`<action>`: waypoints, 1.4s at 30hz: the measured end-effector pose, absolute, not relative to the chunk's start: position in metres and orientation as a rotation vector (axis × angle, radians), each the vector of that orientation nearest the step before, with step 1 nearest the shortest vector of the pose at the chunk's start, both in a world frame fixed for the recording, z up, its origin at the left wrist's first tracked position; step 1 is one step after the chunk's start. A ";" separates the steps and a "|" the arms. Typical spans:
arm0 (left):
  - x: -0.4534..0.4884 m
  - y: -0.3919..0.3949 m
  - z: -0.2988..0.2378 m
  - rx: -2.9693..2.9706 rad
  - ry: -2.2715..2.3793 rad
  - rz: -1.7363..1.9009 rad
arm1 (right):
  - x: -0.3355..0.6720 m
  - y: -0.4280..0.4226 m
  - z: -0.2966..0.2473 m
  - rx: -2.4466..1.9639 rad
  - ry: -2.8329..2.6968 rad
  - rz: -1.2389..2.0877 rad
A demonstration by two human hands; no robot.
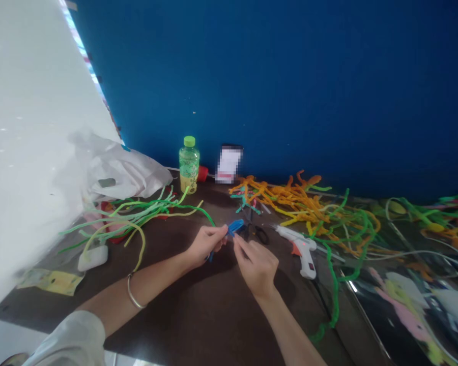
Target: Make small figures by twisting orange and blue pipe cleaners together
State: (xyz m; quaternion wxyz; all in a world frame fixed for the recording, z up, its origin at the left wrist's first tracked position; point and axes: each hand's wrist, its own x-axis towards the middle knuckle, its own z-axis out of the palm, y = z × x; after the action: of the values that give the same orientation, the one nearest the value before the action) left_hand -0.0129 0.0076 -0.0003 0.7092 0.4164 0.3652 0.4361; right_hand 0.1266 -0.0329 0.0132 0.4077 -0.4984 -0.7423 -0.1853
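Observation:
A bent blue pipe cleaner [235,226] sits between my two hands above the middle of the dark table. My left hand [209,240] pinches it between thumb and fingers, and a blue end hangs below that hand. From the right, my right hand [256,264] has its thumb and forefinger closed on the lower edge of the blue piece. Just behind my right hand lie black-handled scissors [260,234]. A white hot glue gun [301,246] with an orange trigger rests to the right.
Green pipe cleaners [156,206] spread at the left beside a white plastic bag [133,170]. A green-capped bottle [189,168] and a phone [229,163] stand by the blue wall. Orange and yellow pipe cleaner pieces [290,201] pile up at the back right, near cables.

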 end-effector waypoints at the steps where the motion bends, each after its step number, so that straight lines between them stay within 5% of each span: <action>1: -0.013 0.007 0.001 0.897 0.802 0.964 | 0.126 -0.033 0.014 -1.250 -1.874 -0.473; 24: -0.013 0.005 0.005 0.707 0.586 0.896 | 0.122 -0.035 0.015 -1.207 -1.781 -0.153; 42: -0.012 0.006 0.004 0.712 0.641 0.931 | 0.125 -0.042 0.020 -1.288 -1.953 -0.590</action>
State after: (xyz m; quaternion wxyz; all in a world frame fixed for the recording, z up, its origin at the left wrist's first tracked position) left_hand -0.0117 0.0057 0.0038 0.7851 0.3303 0.2972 0.4315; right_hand 0.1253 -0.0417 0.0200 0.3563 -0.4989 -0.7563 -0.2286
